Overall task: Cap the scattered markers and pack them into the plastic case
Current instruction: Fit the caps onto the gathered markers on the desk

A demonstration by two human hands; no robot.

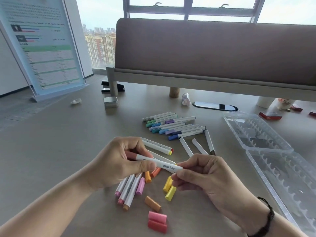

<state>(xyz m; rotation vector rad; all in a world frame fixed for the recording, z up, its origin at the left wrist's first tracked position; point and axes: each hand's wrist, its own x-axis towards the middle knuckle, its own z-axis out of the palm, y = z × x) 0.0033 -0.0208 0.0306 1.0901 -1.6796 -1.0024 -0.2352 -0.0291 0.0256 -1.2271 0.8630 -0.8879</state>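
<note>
- head view: left hand (119,161) curled round a white marker (159,163), thumb pressed along the barrel, reddish-brown cap end tucked in against the palm.
- right hand (205,175) pinching the marker's other end between fingertips, remaining fingers loosely curled just over a yellow cap (171,192) on the desk (51,142); unclear whether touching it.
- probably checking or seating a cap: best held with the barrel steady in the left, cap pushed straight along the axis until snug, colour matched first.
- loose caps (154,211) in orange, pink and red scattered near the wrists; a few pink and orange-ended markers lying under the left hand.
- capped blue, green and purple markers (172,125) lined up further back; three uncapped ones just beside that row.
- plastic case (256,130) lying open at the right, well apart from the hands; ridged slots in both halves, no markers seen inside.
</note>
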